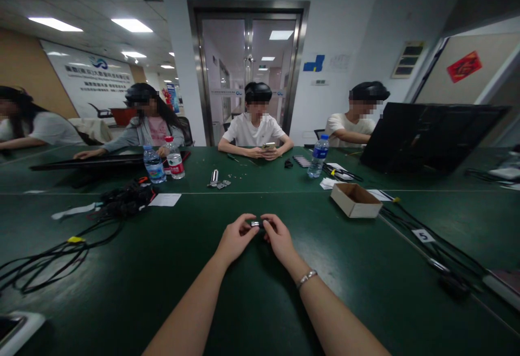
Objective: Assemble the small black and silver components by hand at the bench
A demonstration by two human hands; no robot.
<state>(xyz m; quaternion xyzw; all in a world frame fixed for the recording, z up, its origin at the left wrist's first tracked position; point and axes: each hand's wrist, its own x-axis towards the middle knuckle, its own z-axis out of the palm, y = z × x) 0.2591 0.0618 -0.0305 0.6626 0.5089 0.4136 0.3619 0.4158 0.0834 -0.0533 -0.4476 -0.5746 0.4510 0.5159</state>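
Observation:
A small object with a shiny metal end [255,224] and a dark body is held between my two hands above the green table [162,269]. My left hand [238,238] pinches its metal end between thumb and fingers. On the dark end, my right hand [278,238] has its thumb and fingers closed. The fingertips of both hands nearly meet around the object, and they hide part of it. A metal bracelet circles my right wrist.
An open cardboard box [356,201] sits to the right, near a water bottle [318,156] and cables. Tangled black cables [125,199] and two bottles stand left. Small metal parts [219,182] lie ahead. Several people sit across the table; black monitors [426,136] stand right.

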